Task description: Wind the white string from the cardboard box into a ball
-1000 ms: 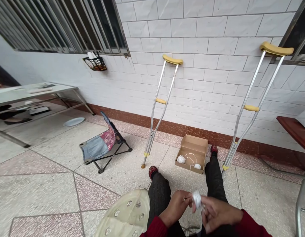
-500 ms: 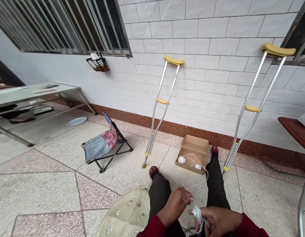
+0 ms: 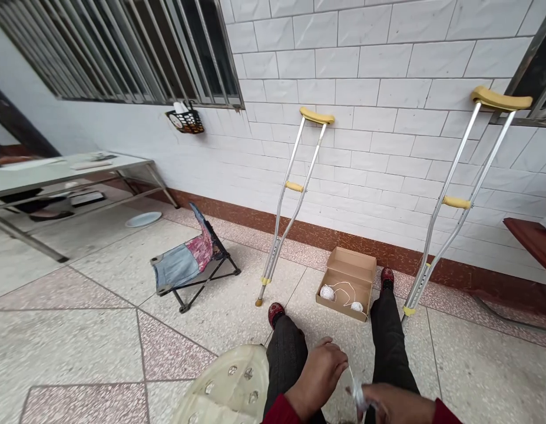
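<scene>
My left hand point(image 3: 322, 372) is closed in a pinch on white yarn, just left of my right hand. My right hand point(image 3: 387, 403) grips a small wound bundle of white yarn point(image 3: 358, 393), slightly blurred, above my lap. A short strand runs from the bundle up to my left fingertips. On the floor beyond my hands, between my feet, sits an open cardboard box point(image 3: 343, 310). Inside it lie a white yarn ball point(image 3: 327, 292) at the left and a smaller yarn ball point(image 3: 356, 307) at the right, with loose strands between them.
Two crutches lean on the tiled wall, a left crutch point(image 3: 294, 186) and a right crutch point(image 3: 456, 202). A folding chair point(image 3: 178, 266) stands at left, with a pale plastic stool point(image 3: 224, 383) beside my left leg. Further left is a long table point(image 3: 135, 160). A basket point(image 3: 191, 121) hangs below the window.
My left hand has turned, its fingers now more curled over the strand. The yarn bundle and right hand have shifted slightly right and down. The view has tilted slightly upward.
</scene>
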`<state>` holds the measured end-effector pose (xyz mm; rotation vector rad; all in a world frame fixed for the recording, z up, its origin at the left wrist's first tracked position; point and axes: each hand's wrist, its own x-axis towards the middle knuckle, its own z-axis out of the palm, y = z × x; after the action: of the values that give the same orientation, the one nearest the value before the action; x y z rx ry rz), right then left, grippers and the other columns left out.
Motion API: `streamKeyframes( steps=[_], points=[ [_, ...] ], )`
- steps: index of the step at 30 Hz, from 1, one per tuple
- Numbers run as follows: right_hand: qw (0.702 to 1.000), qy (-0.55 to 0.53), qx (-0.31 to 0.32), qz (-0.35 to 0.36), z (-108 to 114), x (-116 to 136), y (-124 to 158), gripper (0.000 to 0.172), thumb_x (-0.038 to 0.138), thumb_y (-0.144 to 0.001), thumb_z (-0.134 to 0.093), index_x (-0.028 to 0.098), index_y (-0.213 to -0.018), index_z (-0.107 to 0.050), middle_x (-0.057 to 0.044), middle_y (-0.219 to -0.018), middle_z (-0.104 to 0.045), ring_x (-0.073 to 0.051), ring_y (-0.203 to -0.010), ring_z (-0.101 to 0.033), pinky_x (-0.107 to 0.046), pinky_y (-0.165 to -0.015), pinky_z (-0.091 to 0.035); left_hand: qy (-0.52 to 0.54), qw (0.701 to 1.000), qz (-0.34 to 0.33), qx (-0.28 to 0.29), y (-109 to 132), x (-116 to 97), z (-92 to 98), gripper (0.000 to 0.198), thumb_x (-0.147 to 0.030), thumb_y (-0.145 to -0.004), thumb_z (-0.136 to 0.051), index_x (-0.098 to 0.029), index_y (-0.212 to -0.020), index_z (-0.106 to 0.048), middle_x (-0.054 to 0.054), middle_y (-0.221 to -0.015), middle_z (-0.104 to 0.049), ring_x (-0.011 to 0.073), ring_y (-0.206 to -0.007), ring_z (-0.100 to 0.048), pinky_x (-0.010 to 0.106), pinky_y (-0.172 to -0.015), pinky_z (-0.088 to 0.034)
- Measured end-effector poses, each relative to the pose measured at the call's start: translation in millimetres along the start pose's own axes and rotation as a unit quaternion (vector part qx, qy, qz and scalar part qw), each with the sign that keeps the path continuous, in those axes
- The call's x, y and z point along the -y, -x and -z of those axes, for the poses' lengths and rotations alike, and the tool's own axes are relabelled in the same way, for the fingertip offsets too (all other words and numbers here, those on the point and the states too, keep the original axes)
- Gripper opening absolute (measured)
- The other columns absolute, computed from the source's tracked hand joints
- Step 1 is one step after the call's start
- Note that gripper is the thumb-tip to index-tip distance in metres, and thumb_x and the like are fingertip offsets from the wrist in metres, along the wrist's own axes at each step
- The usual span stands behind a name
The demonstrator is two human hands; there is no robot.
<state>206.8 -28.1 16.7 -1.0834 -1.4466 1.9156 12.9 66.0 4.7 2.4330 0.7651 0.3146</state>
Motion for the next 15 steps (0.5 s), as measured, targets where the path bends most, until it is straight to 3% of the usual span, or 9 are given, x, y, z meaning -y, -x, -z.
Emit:
streamKeyframes(
  steps=[2,4,7,10,13,15],
  points=[
    [0.999,-0.014,0.046,-0.017,-6.4,-3.0,-2.1,0.062,0.024,-0.061,-0.083,0.024,-0.118,-0.059,0.001,-0.093,-0.060,-0.010,-0.069,-0.057,-0.019,-0.060,-0.044,0.038,0.999,0.002,0.012,-5.2,3.2,2.5,0.027,-0.018,-0.090,-0.052,-0.016,-0.063,-0.059,0.000,-0.069,-0.065,0.0149,-0.072,-0.060,0.029,-0.090,-0.039],
    [0.998,-0.050,0.048,-0.001,-3.8,2.6,-1.1,0.076,0.026,-0.058,-0.084,0.027,-0.128,-0.052,-0.001,-0.101,-0.058,-0.009,-0.069,-0.056,-0.017,-0.057,-0.042,0.101,0.994,0.019,0.024,-7.4,3.9,-3.4,0.031,-0.017,-0.091,-0.048,-0.016,-0.061,-0.059,0.000,-0.066,-0.064,0.0142,-0.068,-0.060,0.024,-0.078,-0.042],
    [0.990,-0.111,-0.026,0.082,11.6,20.4,4.5,0.091,0.029,-0.058,-0.085,0.035,-0.138,-0.040,-0.004,-0.119,-0.049,-0.009,-0.071,-0.056,-0.023,-0.062,-0.046,0.171,0.981,0.080,0.038,-1.7,1.8,-20.8,0.032,-0.016,-0.089,-0.046,-0.014,-0.061,-0.061,0.000,-0.063,-0.063,0.0135,-0.065,-0.059,0.021,-0.065,-0.041],
    [0.975,-0.134,-0.103,0.142,28.6,32.3,6.8,0.089,0.035,-0.065,-0.079,0.038,-0.141,-0.033,-0.006,-0.132,-0.039,-0.009,-0.068,-0.055,-0.029,-0.065,-0.049,0.184,0.971,0.117,0.096,10.8,-2.3,-36.4,0.031,-0.019,-0.087,-0.050,-0.014,-0.059,-0.061,-0.002,-0.058,-0.060,0.0123,-0.059,-0.057,0.020,-0.059,-0.039],
    [0.984,-0.022,-0.157,0.085,36.8,25.1,2.1,0.087,0.033,-0.063,-0.078,0.036,-0.140,-0.036,-0.006,-0.127,-0.045,-0.008,-0.064,-0.053,-0.027,-0.063,-0.047,0.144,0.978,0.084,0.126,19.0,-7.5,-37.3,0.030,-0.025,-0.088,-0.054,-0.016,-0.060,-0.061,-0.002,-0.060,-0.061,0.0123,-0.060,-0.057,0.021,-0.068,-0.042],
    [0.982,0.084,-0.170,0.022,33.0,12.3,-1.1,0.083,0.030,-0.059,-0.079,0.031,-0.135,-0.044,-0.004,-0.113,-0.053,-0.010,-0.064,-0.052,-0.026,-0.062,-0.046,0.098,0.989,0.054,0.094,18.3,-9.9,-26.5,0.030,-0.025,-0.089,-0.054,-0.017,-0.060,-0.060,-0.002,-0.061,-0.062,0.0127,-0.063,-0.057,0.025,-0.082,-0.041]
  ],
)
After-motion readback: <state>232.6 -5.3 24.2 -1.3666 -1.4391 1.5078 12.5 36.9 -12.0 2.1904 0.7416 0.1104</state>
